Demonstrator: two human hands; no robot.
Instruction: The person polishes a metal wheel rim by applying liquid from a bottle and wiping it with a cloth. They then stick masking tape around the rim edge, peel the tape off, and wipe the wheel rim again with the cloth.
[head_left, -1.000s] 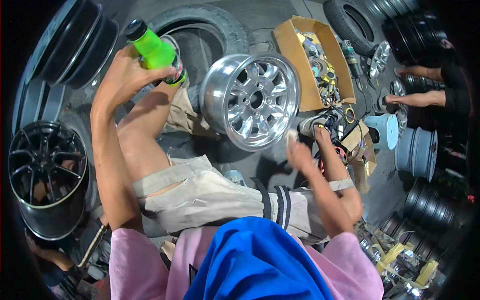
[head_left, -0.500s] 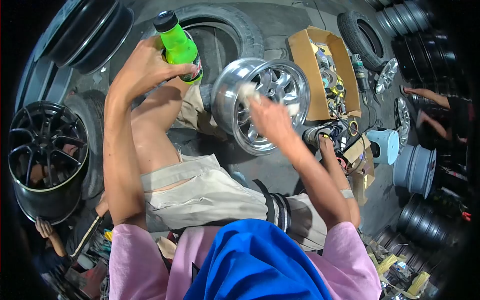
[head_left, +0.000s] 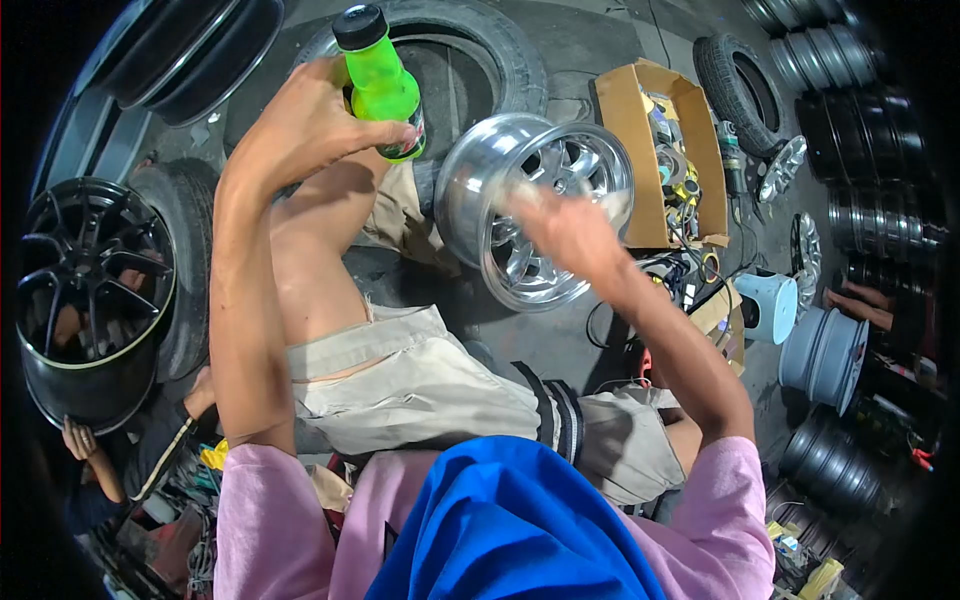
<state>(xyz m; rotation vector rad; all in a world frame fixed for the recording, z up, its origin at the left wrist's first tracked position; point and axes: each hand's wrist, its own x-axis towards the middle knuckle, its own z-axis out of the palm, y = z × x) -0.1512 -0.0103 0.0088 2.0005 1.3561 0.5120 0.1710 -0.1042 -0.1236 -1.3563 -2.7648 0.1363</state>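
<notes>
My left hand is wrapped round a bright green plastic bottle with a black cap, held upright above my bent leg. A polished silver wheel rim with several spokes stands on the floor in front of me, its face turned to the right. My right hand is over the rim's face, smeared by motion, its fingers closed on a whitish cloth. Whether the cloth touches the metal at this instant is hard to make out.
A tire lies behind the rim. To the right are a cardboard box of tools, a green angle grinder and a light blue bucket. A black wheel stands at left, beside another person's hand.
My right hand has moved slightly right and down across the rim's face with the cloth. My left hand still holds the bottle. The whole view has shifted a little.
</notes>
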